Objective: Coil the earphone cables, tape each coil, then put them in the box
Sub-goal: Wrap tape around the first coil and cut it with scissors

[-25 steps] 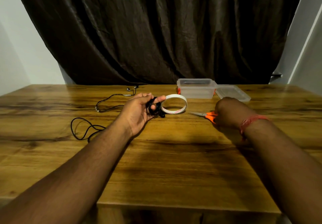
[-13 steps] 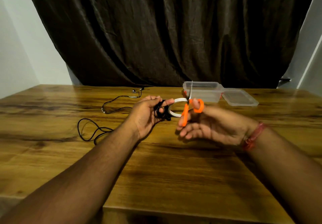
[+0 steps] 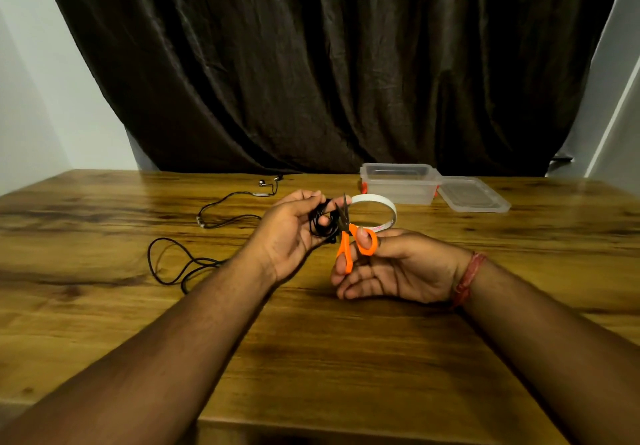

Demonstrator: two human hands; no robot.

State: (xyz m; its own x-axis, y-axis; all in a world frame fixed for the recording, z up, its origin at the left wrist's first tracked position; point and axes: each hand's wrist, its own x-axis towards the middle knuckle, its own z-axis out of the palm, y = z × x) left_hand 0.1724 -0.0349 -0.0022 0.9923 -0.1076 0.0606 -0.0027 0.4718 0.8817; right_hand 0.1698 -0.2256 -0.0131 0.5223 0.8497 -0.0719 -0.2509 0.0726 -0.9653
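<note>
My left hand (image 3: 289, 233) grips a black coiled earphone cable (image 3: 322, 221) above the table's middle. My right hand (image 3: 391, 268) holds orange-handled scissors (image 3: 349, 236), thumb through one loop, blades pointing up beside the coil. A white tape roll (image 3: 379, 204) sits just behind both hands; whether a strip runs from it to the coil is hard to tell. A second black earphone cable (image 3: 194, 257) lies uncoiled on the table to the left, its earbuds (image 3: 268, 183) near the far edge. The clear plastic box (image 3: 398, 185) stands open at the back right.
The box's clear lid (image 3: 472, 198) lies flat on the wooden table (image 3: 346, 358) to the right of the box. A dark curtain hangs behind the table's far edge. A red thread band circles my right wrist.
My right hand picked the scissors up off the table, raised them and brought them left to the coil. My left hand kept its grip on the coil.
</note>
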